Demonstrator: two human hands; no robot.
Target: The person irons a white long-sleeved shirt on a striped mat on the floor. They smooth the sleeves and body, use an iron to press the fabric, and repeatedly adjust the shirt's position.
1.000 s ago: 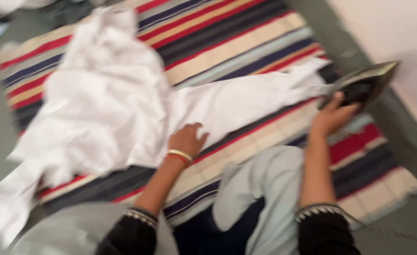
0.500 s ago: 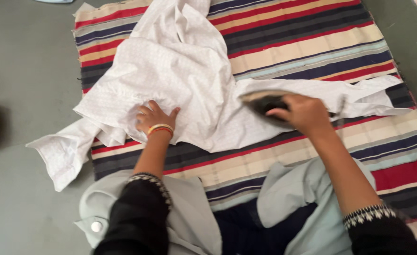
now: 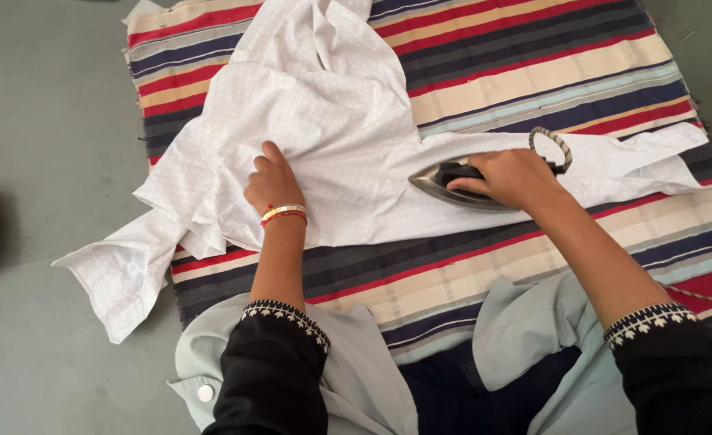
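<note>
My right hand (image 3: 511,177) is closed around the handle of the iron (image 3: 453,179), whose flat sole lies on the white shirt (image 3: 324,145) with its pointed nose aimed away from my palm, toward the bunched cloth on the far side of the grip. Holding it from above like this lets my weight go straight down through the sole, and I judge that is why my wrist sits over the handle rather than beside it. The cord (image 3: 551,145) loops up just behind my knuckles, clear of the cloth under the sole. My left hand (image 3: 273,184) grips nothing; it lies with fingers partly curled, pressing on the shirt well off to the nose side of the iron, where the folds pile up. I read that as pinning the fabric so the stretch between the two hands lies taut and flat. The sleeve runs out behind my right hand, past the cord, already spread along the striped mat (image 3: 533,72). That mat lies under everything, between the cloth and the grey floor (image 3: 50,121), which would explain ironing here at all. My knees, in pale trousers (image 3: 525,322), sit close under both forearms.
</note>
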